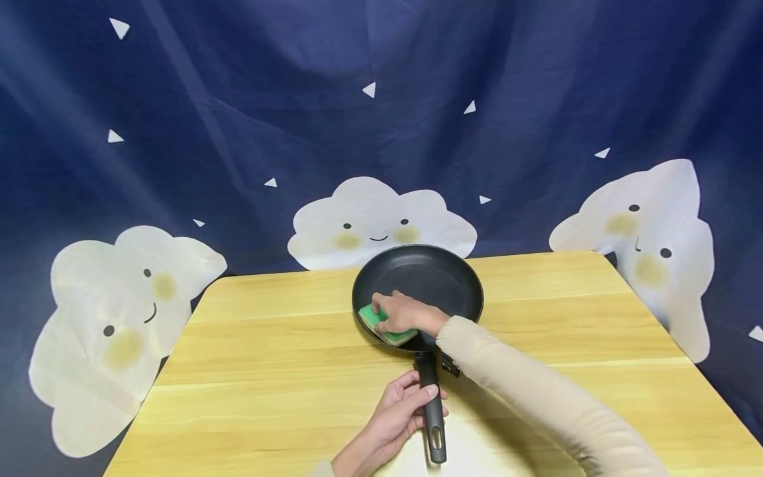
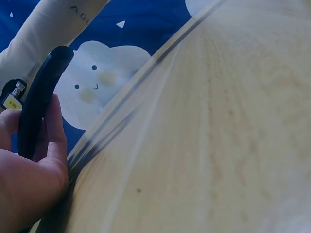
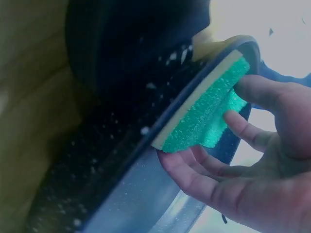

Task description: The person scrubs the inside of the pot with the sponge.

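Observation:
A black frying pan (image 1: 441,278) sits toward the back of the table, its handle (image 1: 434,424) pointing at me. My left hand (image 1: 396,414) grips that handle, thumb laid over the top; in the left wrist view the fingers curl round the dark handle (image 2: 41,97). Inside the pan, my right hand (image 1: 405,313) holds a green and cream scouring sponge (image 1: 371,317) against the near left part of the wall. Up close in the right wrist view, thumb and fingers pinch the sponge (image 3: 204,116) by its edges along the pan's rim (image 3: 121,182).
The light wooden table (image 1: 268,358) has rounded back corners. Behind it hangs a dark blue curtain (image 1: 298,99) with white clouds and triangles. My right sleeve (image 1: 524,384) crosses over the table, right of the pan handle.

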The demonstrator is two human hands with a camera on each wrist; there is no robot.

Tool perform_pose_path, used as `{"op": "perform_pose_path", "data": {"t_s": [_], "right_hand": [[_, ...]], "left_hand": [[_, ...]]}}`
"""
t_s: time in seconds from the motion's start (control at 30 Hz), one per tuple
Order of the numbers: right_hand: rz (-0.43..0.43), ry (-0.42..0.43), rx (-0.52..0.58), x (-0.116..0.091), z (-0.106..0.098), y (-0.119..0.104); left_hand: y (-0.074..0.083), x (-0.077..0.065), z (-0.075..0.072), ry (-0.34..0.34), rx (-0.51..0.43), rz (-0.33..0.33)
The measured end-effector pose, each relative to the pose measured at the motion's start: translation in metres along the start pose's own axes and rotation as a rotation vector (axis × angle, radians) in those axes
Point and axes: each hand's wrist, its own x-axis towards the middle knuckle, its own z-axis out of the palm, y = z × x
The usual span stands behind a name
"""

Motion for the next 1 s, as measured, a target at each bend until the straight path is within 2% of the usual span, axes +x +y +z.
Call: {"op": "perform_pose_path", "data": {"t_s": [0.13, 0.43, 0.67, 1.0], "right_hand": [[0.009, 0.036, -0.036, 0.009, 0.001, 0.000], [0.092, 0.118, -0.129, 0.033, -0.002, 0.013], [0.145, 0.163, -0.308, 0.044, -0.007, 0.034], [0.227, 0.207, -0.291, 0.040, -0.028, 0.070]], "left_hand": [[0.001, 0.000, 0.000, -0.001, 0.008, 0.002], [-0.003, 0.000, 0.000, -0.018, 0.009, 0.038], [-0.006, 0.001, 0.001, -0.015, 0.007, 0.032], [-0.005, -0.001, 0.001, 0.001, 0.007, 0.049]]}}
